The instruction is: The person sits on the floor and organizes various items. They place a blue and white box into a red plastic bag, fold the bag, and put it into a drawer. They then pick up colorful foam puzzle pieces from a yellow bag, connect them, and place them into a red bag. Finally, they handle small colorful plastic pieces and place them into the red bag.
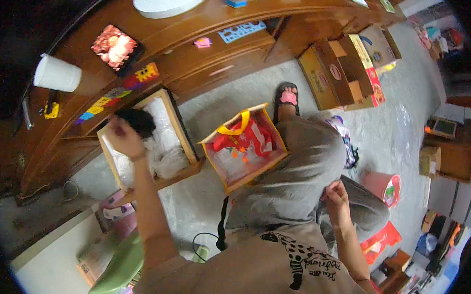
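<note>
My left hand (126,138) is shut on a dark, blurred object (137,121), too unclear to name. It is held over an open wooden drawer (176,118) containing clear plastic bags (171,159). To the right of the drawer, an open gift bag (253,181) with a yellow handle stands on the floor; red printed packaging (236,139) and clear plastic lie inside. My right hand (335,197) is near my bent knee, its fingers curled with nothing visible in them.
A wooden cabinet (216,70) runs along the far side, with a lit screen (115,48), a white cup (57,73) and toy blocks (103,105) on it. Open cardboard boxes (326,71), a pink bin (380,186) and a green chair (118,266) stand around me.
</note>
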`<act>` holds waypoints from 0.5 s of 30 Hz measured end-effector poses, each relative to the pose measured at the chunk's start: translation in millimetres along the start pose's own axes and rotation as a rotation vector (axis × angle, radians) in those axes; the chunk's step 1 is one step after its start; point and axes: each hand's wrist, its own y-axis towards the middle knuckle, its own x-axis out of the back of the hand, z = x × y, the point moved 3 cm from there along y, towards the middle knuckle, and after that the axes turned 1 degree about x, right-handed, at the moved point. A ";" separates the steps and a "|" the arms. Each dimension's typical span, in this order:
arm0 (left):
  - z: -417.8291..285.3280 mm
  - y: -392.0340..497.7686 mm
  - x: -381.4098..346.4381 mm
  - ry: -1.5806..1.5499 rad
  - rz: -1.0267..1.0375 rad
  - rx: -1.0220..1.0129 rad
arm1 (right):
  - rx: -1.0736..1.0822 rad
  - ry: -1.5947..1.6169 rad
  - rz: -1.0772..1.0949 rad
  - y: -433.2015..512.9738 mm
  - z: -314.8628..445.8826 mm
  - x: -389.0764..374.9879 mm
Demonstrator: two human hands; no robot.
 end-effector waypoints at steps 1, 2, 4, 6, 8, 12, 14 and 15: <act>-28.0 -41.8 -2.5 -0.165 0.079 0.062 | 0.007 -0.015 -0.009 0.9 0.1 1.0; -58.6 -92.3 2.4 -0.111 0.336 0.093 | 0.012 -0.033 -0.006 0.5 0.2 1.8; -114.0 -177.9 -10.6 -0.363 0.747 -0.049 | -0.011 -0.017 -0.031 1.0 0.2 3.7; -131.8 -242.0 -47.5 -0.374 1.182 -0.042 | -0.033 0.038 -0.030 1.1 1.0 4.1; -111.0 -288.5 -92.9 0.148 1.475 0.117 | -0.017 0.022 -0.025 1.1 2.7 4.4; -64.6 -349.6 -157.5 0.373 1.534 0.249 | 0.014 0.038 -0.031 -0.9 0.3 6.9; -47.1 -357.9 -169.8 0.328 1.433 0.437 | 0.013 0.037 -0.047 -2.3 -2.7 10.1; -42.1 -355.6 -170.2 0.314 1.383 0.521 | 0.015 0.042 -0.058 -3.1 -3.3 12.2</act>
